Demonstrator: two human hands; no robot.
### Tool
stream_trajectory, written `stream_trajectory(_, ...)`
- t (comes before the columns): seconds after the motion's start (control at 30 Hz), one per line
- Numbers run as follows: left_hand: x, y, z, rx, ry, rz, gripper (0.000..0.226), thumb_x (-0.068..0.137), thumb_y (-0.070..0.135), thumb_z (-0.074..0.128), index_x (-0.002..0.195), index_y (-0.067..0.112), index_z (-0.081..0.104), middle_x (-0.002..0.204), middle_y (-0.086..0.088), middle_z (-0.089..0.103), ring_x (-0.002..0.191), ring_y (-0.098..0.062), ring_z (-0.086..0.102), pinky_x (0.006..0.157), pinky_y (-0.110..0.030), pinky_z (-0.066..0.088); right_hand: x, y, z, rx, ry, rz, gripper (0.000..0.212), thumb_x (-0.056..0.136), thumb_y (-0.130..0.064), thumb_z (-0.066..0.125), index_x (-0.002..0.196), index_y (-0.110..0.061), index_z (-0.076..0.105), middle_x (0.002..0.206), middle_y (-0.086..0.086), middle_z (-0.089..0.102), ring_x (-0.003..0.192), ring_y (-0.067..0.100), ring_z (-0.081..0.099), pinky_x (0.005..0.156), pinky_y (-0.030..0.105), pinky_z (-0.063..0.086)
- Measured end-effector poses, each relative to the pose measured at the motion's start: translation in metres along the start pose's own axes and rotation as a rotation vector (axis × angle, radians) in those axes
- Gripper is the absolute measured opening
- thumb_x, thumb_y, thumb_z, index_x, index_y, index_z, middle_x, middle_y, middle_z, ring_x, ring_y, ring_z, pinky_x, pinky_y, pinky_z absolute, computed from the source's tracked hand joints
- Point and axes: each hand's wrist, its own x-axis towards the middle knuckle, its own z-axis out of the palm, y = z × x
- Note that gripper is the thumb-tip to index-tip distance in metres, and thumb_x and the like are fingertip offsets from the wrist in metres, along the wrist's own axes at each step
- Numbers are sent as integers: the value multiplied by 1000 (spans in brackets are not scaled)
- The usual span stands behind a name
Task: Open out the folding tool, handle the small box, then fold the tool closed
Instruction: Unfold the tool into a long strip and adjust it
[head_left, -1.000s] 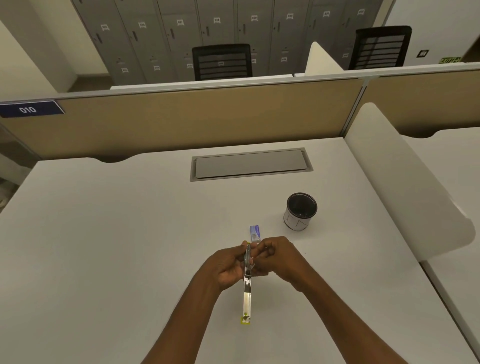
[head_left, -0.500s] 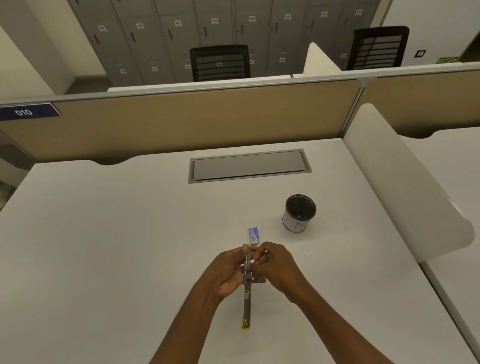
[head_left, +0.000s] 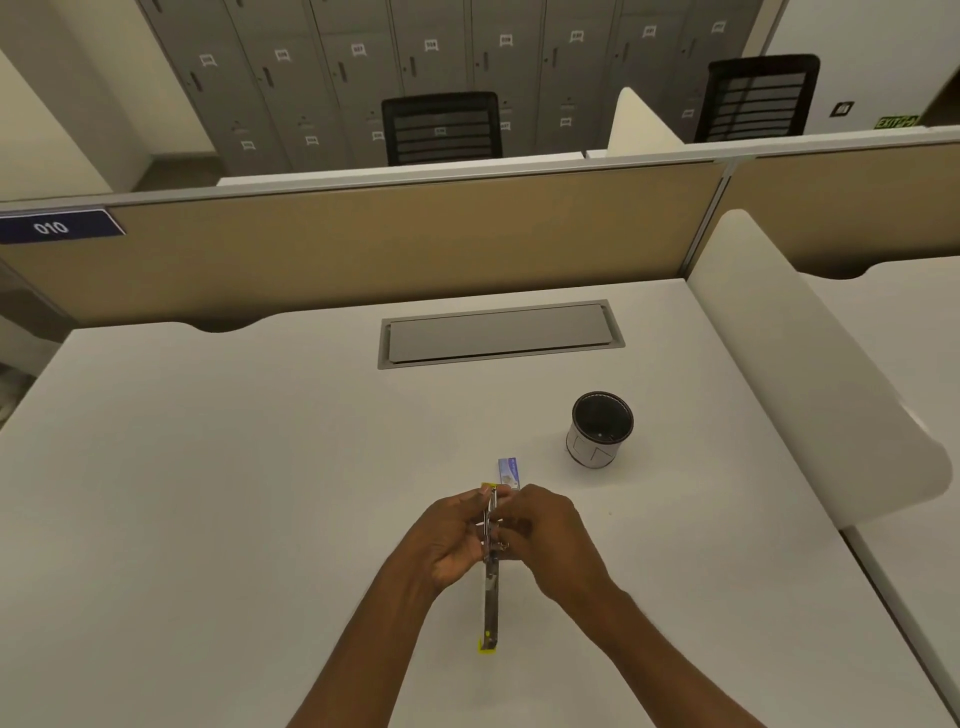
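A long metal folding tool (head_left: 490, 597) with yellow ends is opened out straight, pointing away from me and down toward me. My left hand (head_left: 451, 540) grips its upper half from the left. My right hand (head_left: 545, 535) pinches the tool's middle hinge area from the right. Whether its fingers also hold something small there is hidden. A small blue and white box (head_left: 509, 472) lies on the white desk (head_left: 208, 493) just beyond my fingertips, apart from both hands.
A black and white cup (head_left: 600, 430) stands on the desk to the right of the box. A grey cable hatch (head_left: 498, 335) is set in the desk further back. A tan partition (head_left: 389, 244) closes the far edge, and a white divider (head_left: 810, 374) the right side.
The tool's lower end has risen slightly and its face turned darker, edge-on to me. Both hands stay closed around its middle, shifted a little upward toward the box.
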Motion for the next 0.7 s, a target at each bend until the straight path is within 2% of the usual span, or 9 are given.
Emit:
stream_trajectory(0.1, 1, -2, 0, 32, 45, -4, 32, 104, 16, 51, 100, 0, 79, 96, -20, 76, 76, -32, 71, 84, -52, 57, 5, -3, 1, -282, -63, -22, 21, 92, -24, 65, 104, -11, 76, 109, 7, 73, 89, 18, 67, 85, 22, 50)
stream_trajectory(0.17, 0, -4, 2, 33, 80, -10, 30, 104, 14, 53, 100, 0, 79, 94, -21, 76, 75, -31, 70, 82, -49, 55, 7, 0, 5, -324, -77, -17, 20, 91, -27, 64, 102, -14, 76, 110, 5, 74, 96, 19, 69, 89, 25, 52)
stream_trajectory(0.27, -2, -5, 4, 28, 121, -18, 29, 104, 12, 53, 98, 0, 78, 93, -21, 75, 74, -30, 67, 77, -47, 54, 7, 1, 6, -376, -89, -4, 22, 90, -30, 65, 103, -15, 76, 108, 4, 74, 96, 19, 69, 89, 26, 52)
stream_trajectory(0.4, -6, -11, 8, 88, 109, -48, 26, 103, 10, 54, 94, -1, 76, 78, -16, 72, 60, -27, 70, 56, -43, 62, 8, 4, 8, -444, -83, 1, 17, 87, -23, 66, 98, -15, 77, 100, 6, 74, 91, 23, 69, 78, 28, 51)
stream_trajectory(0.47, -7, -14, 8, 115, 111, -61, 25, 103, 9, 54, 95, -3, 74, 75, -16, 70, 55, -27, 70, 53, -45, 61, 7, 5, 9, -469, -95, -12, 17, 88, -22, 66, 99, -16, 76, 104, 5, 72, 93, 23, 68, 81, 30, 52)
stream_trajectory(0.5, -8, -16, 7, 121, 111, -62, 24, 103, 9, 53, 95, -4, 73, 76, -16, 69, 56, -28, 70, 56, -48, 62, 6, 6, 8, -462, -99, -25, 17, 88, -22, 66, 100, -16, 76, 105, 5, 71, 95, 22, 67, 82, 29, 52)
stream_trajectory(0.6, -9, -16, 6, 112, 91, -65, 23, 103, 8, 54, 101, -7, 71, 82, -19, 69, 65, -34, 69, 81, -68, 57, 4, 7, 5, -389, -104, -52, 15, 88, -21, 67, 98, -16, 76, 103, 2, 70, 93, 19, 64, 77, 24, 45)
stream_trajectory(0.63, -10, -17, 5, 110, 86, -63, 22, 102, 9, 55, 101, -7, 71, 83, -20, 68, 67, -35, 69, 83, -70, 55, 3, 9, 5, -357, -95, -54, 13, 87, -20, 67, 95, -16, 77, 100, 2, 70, 88, 17, 62, 74, 22, 43)
stream_trajectory(0.7, -10, -18, 3, 97, 91, -58, 23, 102, 9, 56, 98, -6, 72, 85, -21, 69, 68, -35, 69, 75, -65, 59, 2, 11, 5, -298, -67, -53, 10, 83, -18, 67, 89, -17, 76, 90, -1, 68, 79, 11, 56, 70, 21, 43)
